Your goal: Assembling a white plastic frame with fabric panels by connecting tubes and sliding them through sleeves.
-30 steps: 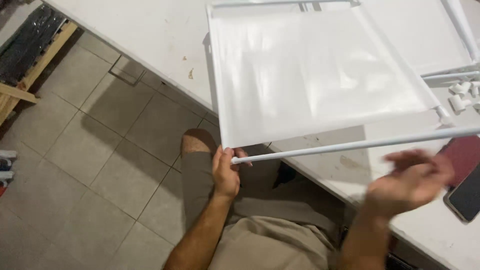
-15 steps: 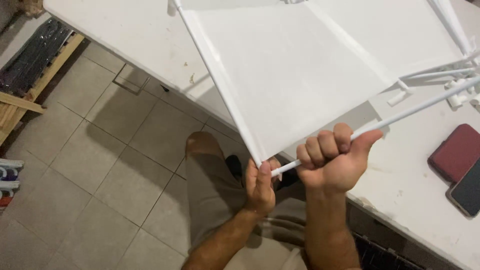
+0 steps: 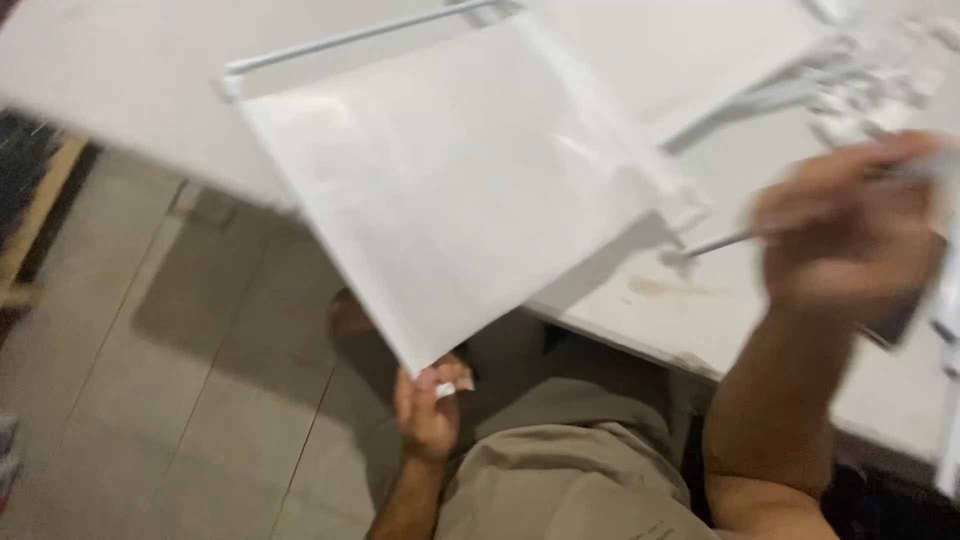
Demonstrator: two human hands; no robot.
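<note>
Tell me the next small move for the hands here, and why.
Probably steady the rod first. The right hand grips it, blurred, over the table, with its tip just off the panel edge. The left hand only pinches the panel's lower corner, so the panel hangs loosely.

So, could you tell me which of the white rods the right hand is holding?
The thin rod sticking out of the right hand; the other rod stays fixed along the white panel's far edge.

Right hand (image 3: 850, 225) and thin rod (image 3: 715, 243) motion-blurred
</note>
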